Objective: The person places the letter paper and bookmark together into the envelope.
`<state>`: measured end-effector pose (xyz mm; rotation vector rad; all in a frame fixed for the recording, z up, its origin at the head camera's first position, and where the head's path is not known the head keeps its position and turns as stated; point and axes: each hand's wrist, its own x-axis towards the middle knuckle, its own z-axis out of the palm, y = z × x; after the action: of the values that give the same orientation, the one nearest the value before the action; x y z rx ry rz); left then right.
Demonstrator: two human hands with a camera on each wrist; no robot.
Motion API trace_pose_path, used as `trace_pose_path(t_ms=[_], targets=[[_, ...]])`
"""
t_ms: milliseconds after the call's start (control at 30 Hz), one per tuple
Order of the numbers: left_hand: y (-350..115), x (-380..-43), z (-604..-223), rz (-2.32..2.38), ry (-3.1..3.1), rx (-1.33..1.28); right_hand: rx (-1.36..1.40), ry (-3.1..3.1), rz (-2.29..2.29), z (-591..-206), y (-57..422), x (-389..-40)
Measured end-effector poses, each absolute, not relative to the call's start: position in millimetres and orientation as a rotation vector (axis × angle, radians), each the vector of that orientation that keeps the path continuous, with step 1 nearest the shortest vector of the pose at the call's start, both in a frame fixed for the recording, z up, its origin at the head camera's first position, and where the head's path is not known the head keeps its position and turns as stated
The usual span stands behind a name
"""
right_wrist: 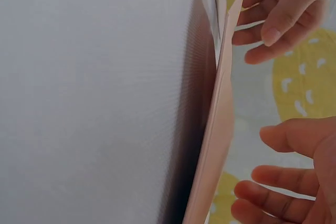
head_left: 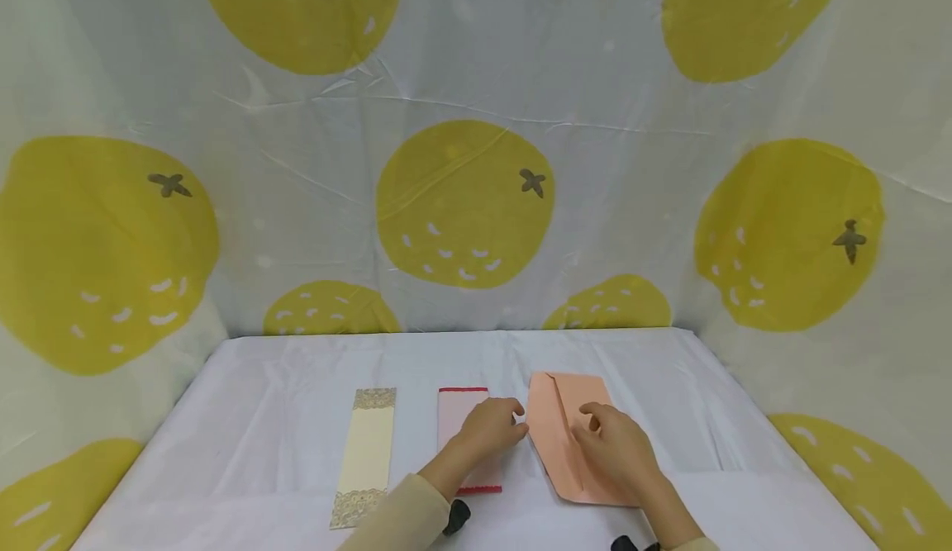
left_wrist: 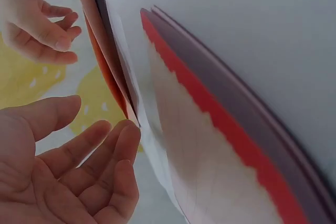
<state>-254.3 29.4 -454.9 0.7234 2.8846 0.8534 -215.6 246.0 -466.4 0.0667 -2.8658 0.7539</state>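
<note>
Peach envelope (head_left: 549,444) lying right of centre on the white-covered desk (head_left: 253,435), a flap edge running lengthwise. Right hand (head_left: 617,448) over it, fingers loosely spread, a gap to the paper. Left hand (head_left: 487,431) by its left edge, fingers loosely spread; contact cannot be told. Beneath left hand: pink card (head_left: 454,419), red-trimmed ends. Farther left: cream card (head_left: 368,444), lace-patterned ends. Behind: fruit-printed cloth (head_left: 610,187).
</note>
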Motion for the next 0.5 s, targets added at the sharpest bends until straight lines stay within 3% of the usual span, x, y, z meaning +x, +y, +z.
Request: trace_pose_path(t_ms=[500], targets=[[47.6,-262.9,-463.6,0.92,2.875,0.449,0.093,-2.89,0.711,-468.5,239.6,-223.2]])
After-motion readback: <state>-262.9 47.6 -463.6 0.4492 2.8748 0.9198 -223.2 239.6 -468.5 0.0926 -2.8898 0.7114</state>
